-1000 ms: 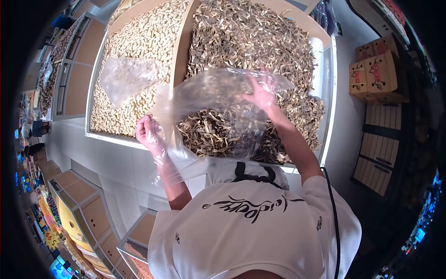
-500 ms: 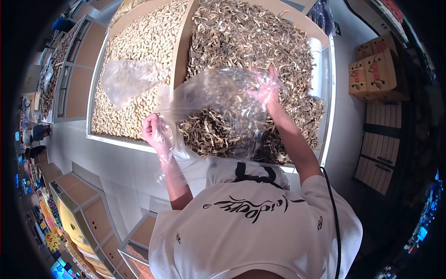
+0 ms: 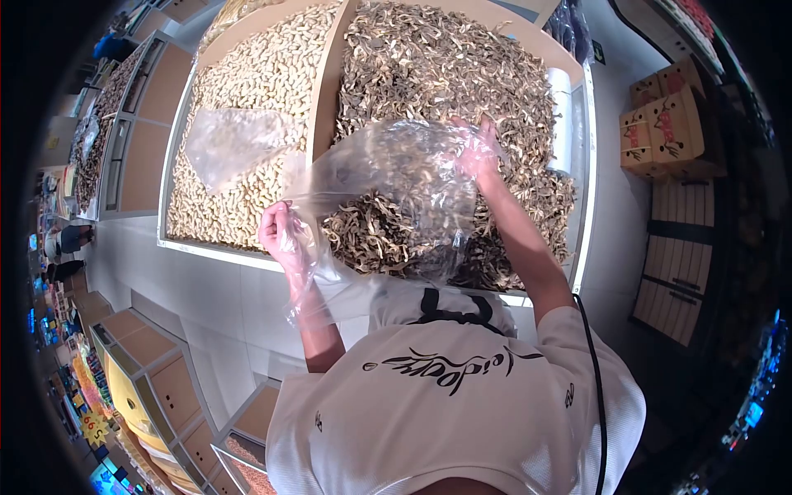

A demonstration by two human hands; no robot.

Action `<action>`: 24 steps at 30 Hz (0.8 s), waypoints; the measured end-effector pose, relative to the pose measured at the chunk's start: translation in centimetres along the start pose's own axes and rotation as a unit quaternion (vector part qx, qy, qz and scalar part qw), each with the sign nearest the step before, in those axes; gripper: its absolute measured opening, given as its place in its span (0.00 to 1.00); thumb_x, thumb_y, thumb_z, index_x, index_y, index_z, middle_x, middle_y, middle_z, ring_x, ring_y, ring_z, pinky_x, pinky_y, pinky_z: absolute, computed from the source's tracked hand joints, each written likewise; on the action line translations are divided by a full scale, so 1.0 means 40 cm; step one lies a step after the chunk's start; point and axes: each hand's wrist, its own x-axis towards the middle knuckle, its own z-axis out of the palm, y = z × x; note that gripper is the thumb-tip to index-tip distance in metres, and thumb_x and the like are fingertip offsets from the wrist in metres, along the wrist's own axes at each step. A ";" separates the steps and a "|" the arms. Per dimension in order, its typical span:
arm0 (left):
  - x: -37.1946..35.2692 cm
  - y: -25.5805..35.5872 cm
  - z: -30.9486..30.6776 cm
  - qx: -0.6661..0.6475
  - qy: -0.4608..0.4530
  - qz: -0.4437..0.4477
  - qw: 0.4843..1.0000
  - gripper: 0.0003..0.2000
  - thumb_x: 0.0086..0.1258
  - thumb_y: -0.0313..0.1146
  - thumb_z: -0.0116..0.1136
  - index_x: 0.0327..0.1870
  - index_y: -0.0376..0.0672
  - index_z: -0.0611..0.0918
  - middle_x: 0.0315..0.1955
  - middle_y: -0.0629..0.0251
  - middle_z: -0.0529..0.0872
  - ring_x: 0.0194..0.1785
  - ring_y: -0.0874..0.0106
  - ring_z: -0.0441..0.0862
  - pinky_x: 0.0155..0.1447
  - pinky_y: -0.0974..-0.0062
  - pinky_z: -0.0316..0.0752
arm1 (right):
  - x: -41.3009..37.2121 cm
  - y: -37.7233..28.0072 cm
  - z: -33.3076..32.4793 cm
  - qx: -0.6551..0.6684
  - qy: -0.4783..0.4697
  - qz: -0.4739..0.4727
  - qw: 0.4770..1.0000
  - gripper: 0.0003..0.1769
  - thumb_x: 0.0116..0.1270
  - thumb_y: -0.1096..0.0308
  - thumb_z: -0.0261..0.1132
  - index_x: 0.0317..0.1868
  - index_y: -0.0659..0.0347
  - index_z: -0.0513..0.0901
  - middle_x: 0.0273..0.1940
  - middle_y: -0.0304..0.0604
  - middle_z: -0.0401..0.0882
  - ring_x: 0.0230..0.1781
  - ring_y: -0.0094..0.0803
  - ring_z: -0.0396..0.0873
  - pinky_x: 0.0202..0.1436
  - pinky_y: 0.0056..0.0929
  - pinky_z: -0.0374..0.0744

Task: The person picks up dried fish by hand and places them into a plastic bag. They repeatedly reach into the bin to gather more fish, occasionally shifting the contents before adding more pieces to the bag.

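Note:
A clear plastic bag stretches between my two hands, over a bin of dried brown slices that look like dried mushrooms. My left hand, at the near left, is closed with its fingers pinched on the edge of the bag; loose film wraps its wrist. Farther right, my right hand is covered by the clear film, its fingers stretched out and apart just over the slices. Under the bag, darker slices show at the near side of the bin.
Left of a wooden divider lie peanuts in shells with another clear bag on top. A white roll rests along the bin's right side. Cardboard boxes stand beyond the aisle; a display cabinet is at lower left.
My left hand has shifted slightly right, along with a small shift of the view. The bag stays stretched between the hands, and my right hand has barely moved.

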 end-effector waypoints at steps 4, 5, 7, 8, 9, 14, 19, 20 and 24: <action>-0.004 0.001 0.006 0.006 -0.005 0.001 1.000 0.08 0.77 0.32 0.61 0.41 0.35 0.84 0.25 0.71 0.82 0.23 0.86 0.69 0.27 0.86 0.59 | -0.003 -0.022 -0.077 0.031 -0.109 0.052 0.992 0.50 0.56 0.36 0.75 0.77 0.35 0.67 0.72 0.66 0.56 0.70 0.62 0.62 0.76 0.62 0.68; -0.003 0.001 0.007 0.008 -0.007 0.005 1.000 0.08 0.77 0.32 0.61 0.41 0.35 0.84 0.25 0.71 0.82 0.23 0.86 0.69 0.27 0.86 0.59 | 0.021 0.014 0.000 0.115 -0.070 0.035 0.990 0.49 0.56 0.37 0.76 0.76 0.36 0.68 0.70 0.65 0.58 0.69 0.60 0.64 0.73 0.62 0.71; -0.001 0.003 0.016 0.010 -0.006 0.003 1.000 0.09 0.77 0.32 0.61 0.41 0.35 0.84 0.24 0.72 0.81 0.23 0.86 0.69 0.27 0.86 0.59 | 0.075 0.096 0.173 0.219 -0.012 0.009 0.976 0.47 0.56 0.40 0.76 0.75 0.37 0.69 0.66 0.62 0.62 0.66 0.57 0.67 0.68 0.60 0.75; -0.002 0.003 0.018 0.012 -0.006 0.002 1.000 0.09 0.77 0.32 0.61 0.41 0.35 0.84 0.24 0.72 0.81 0.23 0.86 0.69 0.27 0.86 0.59 | 0.084 0.115 0.206 0.240 0.005 0.000 0.971 0.46 0.56 0.42 0.76 0.75 0.38 0.70 0.64 0.61 0.63 0.64 0.56 0.69 0.66 0.59 0.78; -0.002 0.004 0.019 0.007 -0.005 -0.003 1.000 0.09 0.77 0.32 0.61 0.41 0.35 0.84 0.24 0.73 0.80 0.23 0.86 0.68 0.27 0.85 0.59 | 0.079 0.113 0.187 0.201 0.001 0.001 0.980 0.45 0.56 0.43 0.77 0.74 0.38 0.70 0.61 0.59 0.65 0.62 0.54 0.71 0.62 0.58 0.80; -0.003 0.006 0.018 -0.013 -0.008 -0.013 1.000 0.09 0.77 0.33 0.61 0.41 0.35 0.84 0.24 0.75 0.79 0.23 0.86 0.66 0.27 0.85 0.58 | -0.017 0.003 -0.097 0.071 -0.028 0.018 0.997 0.36 0.56 0.49 0.78 0.65 0.40 0.77 0.55 0.54 0.67 0.55 0.49 0.76 0.54 0.52 0.84; -0.004 0.018 0.027 -0.005 -0.012 -0.014 1.000 0.09 0.77 0.33 0.62 0.41 0.34 0.84 0.25 0.75 0.79 0.24 0.86 0.67 0.28 0.86 0.58 | 0.007 0.086 -0.053 0.211 0.009 0.031 0.977 0.32 0.55 0.47 0.79 0.59 0.42 0.79 0.56 0.53 0.68 0.57 0.49 0.76 0.55 0.51 0.83; -0.008 0.021 0.030 -0.004 -0.009 -0.016 1.000 0.09 0.77 0.33 0.62 0.41 0.34 0.84 0.25 0.75 0.79 0.25 0.87 0.67 0.29 0.86 0.58 | 0.005 0.094 -0.051 0.212 0.028 0.028 0.976 0.32 0.55 0.47 0.79 0.59 0.43 0.79 0.56 0.53 0.68 0.57 0.50 0.76 0.56 0.52 0.83; -0.007 0.003 0.024 -0.030 -0.025 -0.026 0.999 0.08 0.77 0.32 0.61 0.42 0.36 0.85 0.30 0.70 0.84 0.26 0.85 0.72 0.30 0.85 0.66 | -0.056 0.102 -0.141 0.093 0.105 0.028 0.990 0.33 0.55 0.47 0.79 0.61 0.41 0.80 0.55 0.54 0.72 0.57 0.57 0.77 0.60 0.58 0.79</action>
